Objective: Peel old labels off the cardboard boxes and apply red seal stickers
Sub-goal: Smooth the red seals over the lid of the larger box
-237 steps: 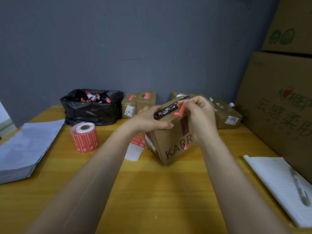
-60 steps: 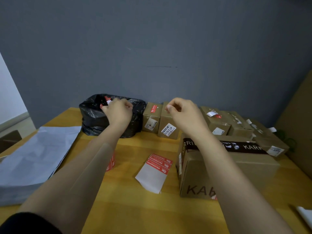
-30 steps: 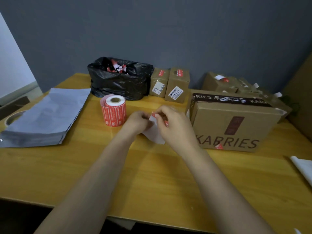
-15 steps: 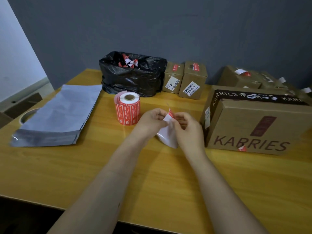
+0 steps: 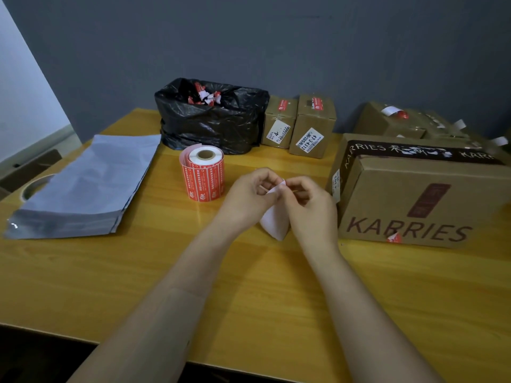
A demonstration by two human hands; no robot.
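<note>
Cardboard box printed KARRIES [image 5: 414, 205] fills the right middle of the frame, lying on the wooden table [image 5: 249, 299] with a dark printed band along its top edge and a small red scrap [image 5: 395, 238] stuck low on its front. Behind it, at the upper right, more brown boxes [image 5: 392, 123] carry loose white label ends. Two small boxes [image 5: 279, 123] [image 5: 312, 128] stand side by side at upper centre, each with a red sticker on top and a white label on its front. Just left of them sits a black bag [image 5: 210, 125], open at the top, with red and white scraps inside. A roll of red seal stickers [image 5: 203, 175] stands upright in front of the bag. At the left lies a stack of grey plastic bags [image 5: 83, 186], partly covering a tape roll [image 5: 31, 186] at the frame's left edge.

At centre, between the roll and the KARRIES box, the left hand [image 5: 249, 197] and right hand [image 5: 312, 205] meet. Both pinch the upper corner of a white backing strip [image 5: 276, 219], whose lower end hangs towards the table between the wrists. The right hand is close beside the KARRIES box's left end. Only the strip's white side shows.
</note>
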